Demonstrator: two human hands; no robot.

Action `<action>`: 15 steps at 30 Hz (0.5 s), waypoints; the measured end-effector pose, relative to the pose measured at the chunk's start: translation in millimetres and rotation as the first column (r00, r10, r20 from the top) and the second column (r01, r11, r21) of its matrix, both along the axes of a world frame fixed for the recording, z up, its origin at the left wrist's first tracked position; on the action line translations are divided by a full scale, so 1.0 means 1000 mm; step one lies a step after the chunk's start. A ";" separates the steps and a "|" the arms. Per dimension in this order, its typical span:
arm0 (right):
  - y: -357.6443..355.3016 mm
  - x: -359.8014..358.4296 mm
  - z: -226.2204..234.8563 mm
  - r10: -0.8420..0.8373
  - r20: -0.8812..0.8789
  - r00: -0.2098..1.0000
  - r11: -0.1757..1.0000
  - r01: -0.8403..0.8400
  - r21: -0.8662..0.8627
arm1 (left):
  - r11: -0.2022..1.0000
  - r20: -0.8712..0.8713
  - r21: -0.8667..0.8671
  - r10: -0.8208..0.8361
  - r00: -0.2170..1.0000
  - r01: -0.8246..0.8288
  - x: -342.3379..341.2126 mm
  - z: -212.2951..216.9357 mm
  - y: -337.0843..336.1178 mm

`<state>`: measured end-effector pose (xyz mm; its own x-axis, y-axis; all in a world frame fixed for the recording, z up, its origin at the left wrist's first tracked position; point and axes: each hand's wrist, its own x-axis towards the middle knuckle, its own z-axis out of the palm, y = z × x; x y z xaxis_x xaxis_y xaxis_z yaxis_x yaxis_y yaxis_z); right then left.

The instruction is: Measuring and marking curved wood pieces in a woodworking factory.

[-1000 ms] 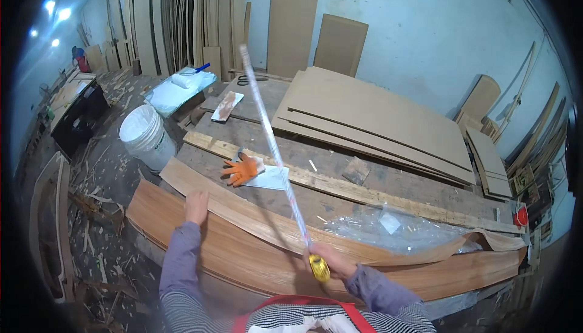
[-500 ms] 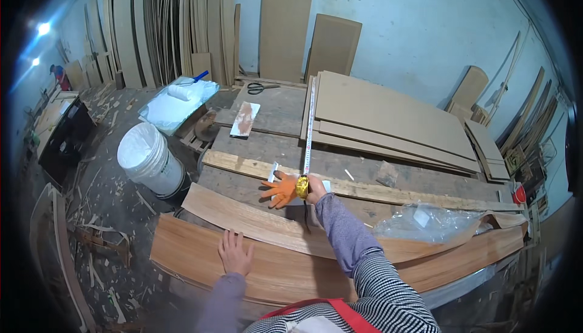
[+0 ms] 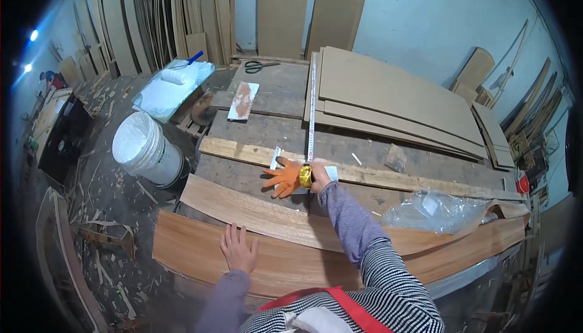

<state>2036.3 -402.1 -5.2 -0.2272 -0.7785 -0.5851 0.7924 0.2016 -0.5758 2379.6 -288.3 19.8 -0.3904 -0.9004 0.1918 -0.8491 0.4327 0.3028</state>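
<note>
My right hand (image 3: 320, 177) is closed around a yellow tape measure (image 3: 305, 175) over the middle of the workbench. Its white blade (image 3: 312, 111) is pulled out and runs away from me, along the left edge of the stacked brown boards (image 3: 388, 93). Just left of the tape case lies an orange work glove (image 3: 283, 178), fingers spread. My left hand (image 3: 239, 249) rests flat, fingers apart, on a reddish-brown wood veneer sheet (image 3: 188, 245) near me. A paler veneer strip (image 3: 243, 205) lies just beyond that hand.
A wooden batten (image 3: 388, 178) crosses the bench, with clear plastic film (image 3: 428, 211) at its right. Farther back are scissors (image 3: 254, 66) and a stained white card (image 3: 243, 101). A white bucket (image 3: 149, 151) stands left, below a blue-handled paint roller (image 3: 176, 76). Scraps litter the floor.
The view has tipped slightly, so the far things sit higher in it. Both hands keep nearly the same places on the bench, and the tape blade stays extended.
</note>
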 end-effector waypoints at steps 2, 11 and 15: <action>-0.002 0.004 -0.002 -0.006 -0.026 1.000 1.000 0.006 0.010 | 1.000 0.007 -0.014 0.007 1.000 -0.007 -0.001 0.001 0.000; -0.016 0.021 -0.008 -0.006 -0.159 0.987 0.999 -0.001 -0.044 | 1.000 0.019 0.004 0.013 1.000 -0.013 -0.003 0.001 -0.001; -0.013 0.022 -0.008 -0.020 -0.101 0.995 1.000 0.018 -0.022 | 1.000 0.004 0.019 0.016 1.000 -0.016 -0.002 -0.001 -0.002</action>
<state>2058.3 -415.4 -13.3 -0.2990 -0.7855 -0.5418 0.7334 0.1741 -0.6571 2377.2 -290.0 19.1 -0.3763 -0.9101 0.1735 -0.8572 0.4131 0.3075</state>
